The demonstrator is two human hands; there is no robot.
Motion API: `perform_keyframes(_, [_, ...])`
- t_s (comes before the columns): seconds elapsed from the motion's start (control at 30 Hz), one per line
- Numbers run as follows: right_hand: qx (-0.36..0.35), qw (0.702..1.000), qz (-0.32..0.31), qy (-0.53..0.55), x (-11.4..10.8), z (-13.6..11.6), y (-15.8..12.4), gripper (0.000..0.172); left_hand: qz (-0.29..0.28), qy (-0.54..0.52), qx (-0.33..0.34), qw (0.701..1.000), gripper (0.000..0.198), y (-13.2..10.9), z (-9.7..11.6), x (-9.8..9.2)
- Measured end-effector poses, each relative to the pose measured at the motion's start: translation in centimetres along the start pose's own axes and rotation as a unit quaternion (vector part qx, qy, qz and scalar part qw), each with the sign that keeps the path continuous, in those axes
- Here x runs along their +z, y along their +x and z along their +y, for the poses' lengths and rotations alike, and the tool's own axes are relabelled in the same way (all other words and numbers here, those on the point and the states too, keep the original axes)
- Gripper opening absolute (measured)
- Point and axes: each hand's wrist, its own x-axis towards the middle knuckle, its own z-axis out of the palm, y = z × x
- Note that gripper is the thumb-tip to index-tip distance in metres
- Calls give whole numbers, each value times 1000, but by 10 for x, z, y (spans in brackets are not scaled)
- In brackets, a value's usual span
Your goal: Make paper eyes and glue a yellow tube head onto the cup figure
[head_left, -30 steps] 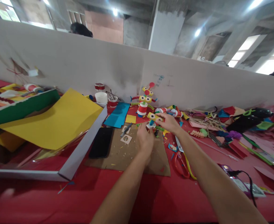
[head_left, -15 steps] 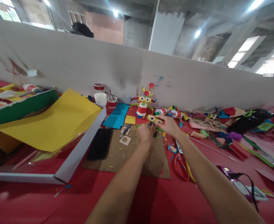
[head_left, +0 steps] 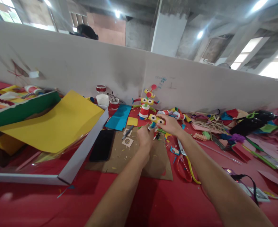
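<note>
My right hand [head_left: 170, 125] pinches the end of a yellow paper-tube head [head_left: 155, 119] with two round eyes. Just below it, my left hand [head_left: 144, 136] is closed around the body of the same craft figure, which my fingers mostly hide. A teal piece [head_left: 153, 125] shows between head and body, and green pleated arms stick out on both sides. Whether the head touches the teal piece I cannot tell. Behind stands a similar figure with a red-and-white paper cup body [head_left: 144, 112]. Brown cardboard [head_left: 134, 160] lies beneath my hands.
A black phone [head_left: 102, 145], a grey cutter [head_left: 127, 132] and blue paper [head_left: 119, 117] lie left of my hands. Farther left is a white box [head_left: 82, 148] with yellow sheets. Scissors [head_left: 185, 168] with red and yellow handles lie right. Craft scraps cover the right side before a white partition [head_left: 82, 63].
The yellow head in my right hand has risen slightly and tilted, and the teal piece beneath it now shows more. Both hands keep their hold; the view has shifted slightly.
</note>
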Motion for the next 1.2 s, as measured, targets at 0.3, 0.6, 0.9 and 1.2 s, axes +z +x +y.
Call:
perform_keyframes(0.3, [-16,1000,-18,12,-8,5,5,48,1,-126,1,992,16,-36,-25,-14])
perform_keyframes(0.6, [-11,999,-49,-21,-17,-4,5,49,-10,-118,-28,993,17,-36,-29,-16])
perform_keyframes(0.9, [132,927,257,238,-29,39,-17,43,3,-145,-19,989,17,-37,-30,-17])
perform_keyframes(1.2, [84,960,-8,266,16,63,11,29,2,0,103,995,39,-40,-27,-20])
